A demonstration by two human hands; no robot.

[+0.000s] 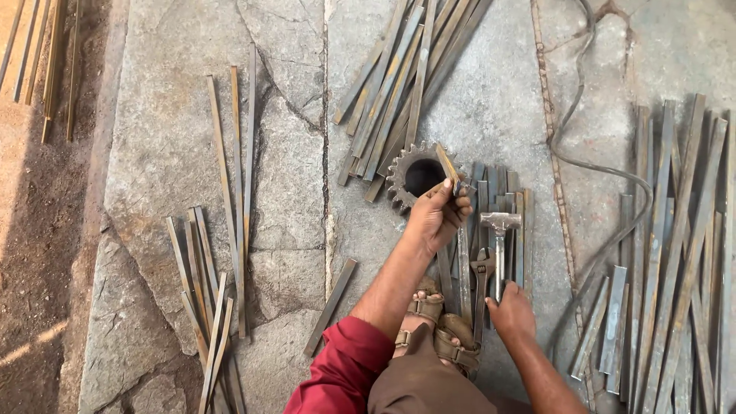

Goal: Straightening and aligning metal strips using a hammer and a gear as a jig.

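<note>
My left hand (437, 215) pinches a short flat metal strip (447, 162) and holds it tilted across the rim of a large toothed gear ring (399, 172) lying on the stone floor. My right hand (510, 310) grips the handle of a steel hammer (500, 222); the hammer head sits just right of the left hand, above a row of short strips. An adjustable wrench (481, 270) lies between the two hands. My sandalled feet (437, 322) rest below the left hand.
Piles of flat metal strips lie all around: a fan-shaped heap behind the gear (399, 84), long strips at the left (234, 176), a bundle at the lower left (203, 299), many at the right (675, 253). A grey cable (590, 165) curves across the floor.
</note>
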